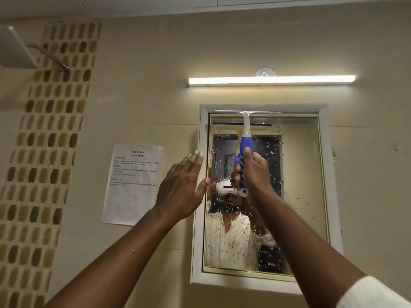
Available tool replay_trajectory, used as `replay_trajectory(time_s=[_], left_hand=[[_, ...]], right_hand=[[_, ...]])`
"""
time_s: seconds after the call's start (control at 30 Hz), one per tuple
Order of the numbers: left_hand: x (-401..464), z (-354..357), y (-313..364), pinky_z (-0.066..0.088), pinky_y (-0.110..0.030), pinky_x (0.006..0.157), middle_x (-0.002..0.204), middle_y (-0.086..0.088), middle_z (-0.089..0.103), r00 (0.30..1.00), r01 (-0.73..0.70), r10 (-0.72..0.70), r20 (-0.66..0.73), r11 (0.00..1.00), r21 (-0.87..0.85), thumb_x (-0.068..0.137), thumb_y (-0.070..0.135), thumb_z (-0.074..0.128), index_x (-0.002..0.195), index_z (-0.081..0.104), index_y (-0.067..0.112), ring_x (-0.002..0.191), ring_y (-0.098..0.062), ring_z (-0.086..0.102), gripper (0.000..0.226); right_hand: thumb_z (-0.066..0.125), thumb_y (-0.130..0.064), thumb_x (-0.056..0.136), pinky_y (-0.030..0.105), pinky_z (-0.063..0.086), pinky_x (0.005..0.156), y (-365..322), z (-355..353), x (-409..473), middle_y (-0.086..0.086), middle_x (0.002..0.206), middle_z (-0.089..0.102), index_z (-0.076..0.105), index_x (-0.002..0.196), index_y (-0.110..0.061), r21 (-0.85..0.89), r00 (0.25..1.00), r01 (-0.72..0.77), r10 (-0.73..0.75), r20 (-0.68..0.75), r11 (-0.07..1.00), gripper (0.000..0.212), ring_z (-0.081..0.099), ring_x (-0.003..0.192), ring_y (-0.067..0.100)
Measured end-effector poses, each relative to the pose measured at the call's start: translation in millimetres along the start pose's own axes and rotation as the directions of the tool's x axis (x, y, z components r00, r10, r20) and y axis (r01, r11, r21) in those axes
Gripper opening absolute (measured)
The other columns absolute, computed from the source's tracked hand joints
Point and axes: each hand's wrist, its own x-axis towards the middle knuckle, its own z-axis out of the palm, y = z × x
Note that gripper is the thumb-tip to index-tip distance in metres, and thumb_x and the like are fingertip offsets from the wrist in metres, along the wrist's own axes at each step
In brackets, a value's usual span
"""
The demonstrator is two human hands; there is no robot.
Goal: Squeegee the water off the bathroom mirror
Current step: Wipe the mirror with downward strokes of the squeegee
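A wall mirror (300, 196) in a white frame (196, 241) is speckled with water drops and streaks. My right hand (253, 170) grips the blue and white handle of a squeegee (245, 130). The squeegee's white blade lies across the top left of the mirror, along the upper frame edge. My left hand (182, 187) is held flat with straight fingers at the mirror's left frame edge, thumb near the glass. The mirror reflects a person in a white patterned shirt.
A lit tube light (271, 80) runs above the mirror, with a suction hook (264, 72) over it. A printed paper sheet (133, 183) is stuck to the wall at left. A mosaic tile strip (51, 141) and a shower head (17, 50) are farther left.
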Motion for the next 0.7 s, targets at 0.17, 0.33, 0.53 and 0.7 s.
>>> replay_trajectory(time_s=[0.17,0.33,0.53,0.7], left_hand=[[6,-3,-15,0.002,-0.030,0.113,0.159,0.002,0.004,0.999,0.045,-0.045,0.002,0.998,0.039,0.096,0.046,0.030,0.150,0.004,0.021,0.145,-0.013,0.005,0.065],[3,-11,-23,0.002,-0.032,0.116,0.158,0.004,0.000,0.998,0.062,-0.063,0.012,0.997,0.045,0.097,0.046,0.029,0.150,0.002,0.021,0.145,-0.010,0.002,0.064],[3,-13,-22,0.000,-0.031,0.116,0.159,0.006,-0.002,0.999,0.043,-0.043,0.019,0.998,0.039,0.097,0.046,0.030,0.150,0.000,0.023,0.144,-0.008,-0.001,0.065],[-1,-10,-19,-0.003,-0.028,0.115,0.158,0.008,-0.005,1.000,0.018,-0.019,0.014,0.999,0.041,0.096,0.048,0.028,0.149,-0.004,0.025,0.144,-0.006,-0.003,0.066]], right_hand=[[0.039,-0.034,0.099,0.025,0.041,0.047,-2,3,12,0.003,0.067,0.049,0.050,0.105,-0.007,-0.011,1.000,0.012,-0.012,-0.007,1.000,0.029,0.046,0.052,0.012],[0.042,-0.032,0.098,0.024,0.041,0.046,5,2,12,0.002,0.065,0.047,0.049,0.100,-0.012,0.038,0.999,-0.054,0.054,-0.008,0.998,0.021,0.045,0.051,0.012],[0.043,-0.032,0.098,0.022,0.040,0.043,10,-2,18,0.001,0.064,0.046,0.047,0.110,-0.009,0.071,0.991,-0.133,0.134,-0.015,0.989,0.027,0.044,0.050,0.011],[0.042,-0.030,0.098,0.024,0.042,0.041,8,-2,24,0.001,0.062,0.048,0.046,0.108,-0.009,0.096,0.986,-0.163,0.160,0.039,0.982,0.024,0.046,0.046,0.012]])
